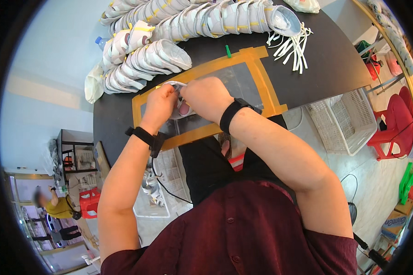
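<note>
My left hand [161, 106] is closed, thumb and fingers pinching the edge of a small grey-and-white shoe upper [175, 114]. Beside it my right hand [207, 98] is bent over the same piece, its fingers closed at the rim and partly hidden behind the back of the hand. The upper is held just above a clear sheet [234, 82] fixed to the dark table with brown tape [257, 66]. Most of the upper is covered by my hands. A small green tool [228, 51] lies beyond the sheet.
Long rows of nested shoe uppers [211, 20] line the far side of the dark table [326, 59]. White strips [294, 48] hang together at their right end. A white plastic crate [346, 121] and red stools [394, 121] stand at right. Another person [59, 206] is far left.
</note>
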`<state>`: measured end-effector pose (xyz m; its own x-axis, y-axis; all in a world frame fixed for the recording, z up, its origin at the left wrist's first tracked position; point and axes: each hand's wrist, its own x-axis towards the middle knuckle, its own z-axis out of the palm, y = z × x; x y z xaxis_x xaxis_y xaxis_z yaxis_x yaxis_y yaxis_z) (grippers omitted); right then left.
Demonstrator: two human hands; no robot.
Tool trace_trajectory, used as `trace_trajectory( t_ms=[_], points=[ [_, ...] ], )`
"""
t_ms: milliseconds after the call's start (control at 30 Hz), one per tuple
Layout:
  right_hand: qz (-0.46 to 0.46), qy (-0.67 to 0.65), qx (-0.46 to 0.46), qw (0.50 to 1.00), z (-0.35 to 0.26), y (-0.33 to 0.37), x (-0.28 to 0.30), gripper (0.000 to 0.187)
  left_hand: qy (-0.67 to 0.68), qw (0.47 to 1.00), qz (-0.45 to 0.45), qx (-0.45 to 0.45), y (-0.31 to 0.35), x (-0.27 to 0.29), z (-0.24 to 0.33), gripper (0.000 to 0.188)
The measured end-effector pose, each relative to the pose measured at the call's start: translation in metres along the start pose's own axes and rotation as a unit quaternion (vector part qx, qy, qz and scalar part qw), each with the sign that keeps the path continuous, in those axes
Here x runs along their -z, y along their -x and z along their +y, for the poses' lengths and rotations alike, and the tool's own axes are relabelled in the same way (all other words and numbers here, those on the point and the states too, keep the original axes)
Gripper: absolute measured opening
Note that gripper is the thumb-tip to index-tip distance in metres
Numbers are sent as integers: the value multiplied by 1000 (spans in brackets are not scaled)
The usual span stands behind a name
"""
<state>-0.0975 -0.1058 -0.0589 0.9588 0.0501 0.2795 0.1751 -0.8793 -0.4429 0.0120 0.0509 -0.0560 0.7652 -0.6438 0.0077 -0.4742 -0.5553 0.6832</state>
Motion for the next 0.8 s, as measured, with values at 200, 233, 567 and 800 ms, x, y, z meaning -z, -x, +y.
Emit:
trace_trajectory(
  t_ms=[200, 233, 567, 800],
  points=[
    [-32, 23, -3, 999, 7, -8, -3, 8, -95, 993, 34, -55, 7, -6, 19, 13],
    [-3, 30, 5, 1000, 11, -10, -9, 10, -106, 991, 37, -68, 7, -6, 16, 12],
    [-5, -8, -5, 1000, 11, -8, -7, 12, -240, 965, 54, -94, 2, 0, 15, 15],
    [44, -9, -9, 999, 11, 14, 2, 15, -327, 939, 88, -59, -9, -9, 11, 22]
  ],
)
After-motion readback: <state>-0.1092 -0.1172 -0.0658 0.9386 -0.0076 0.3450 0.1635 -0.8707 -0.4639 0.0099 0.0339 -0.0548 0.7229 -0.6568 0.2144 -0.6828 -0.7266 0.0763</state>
